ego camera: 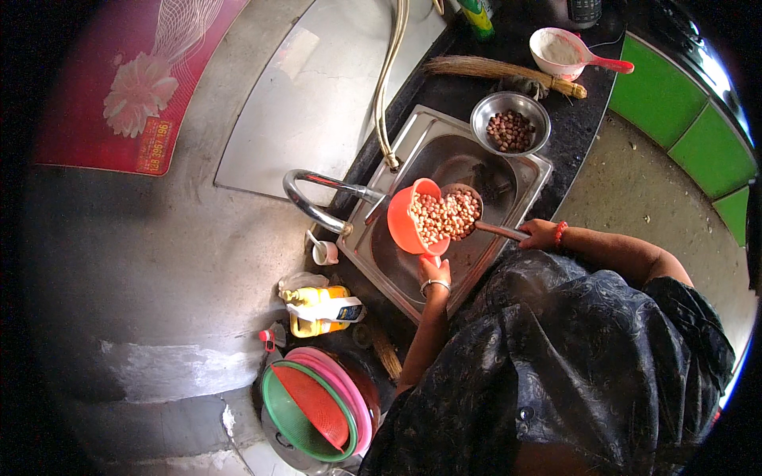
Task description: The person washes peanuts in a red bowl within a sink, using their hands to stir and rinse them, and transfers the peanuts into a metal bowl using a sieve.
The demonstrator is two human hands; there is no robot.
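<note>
Over the stainless steel sink (381,262), my left hand (434,271) grips the handle of a red plastic dipper (405,223), tilted to the right. Reddish-brown nuts or beans (431,220) fill its mouth and continue into a round metal ladle (480,201) touching or close beside it. My right hand (539,234) is closed on the ladle's long handle. A steel bowl (540,128) with more of the same nuts or beans stands at the sink's upper right corner. Whether some lie in the basin below, I cannot tell.
A curved chrome faucet (315,223) and a hose (384,113) are at the sink's back edge. Beyond the bowl lie a straw brush (506,71) and a white bowl of powder (556,50). Left are a yellow bottle (321,309), a small cup (325,253) and colored plastic baskets (286,410).
</note>
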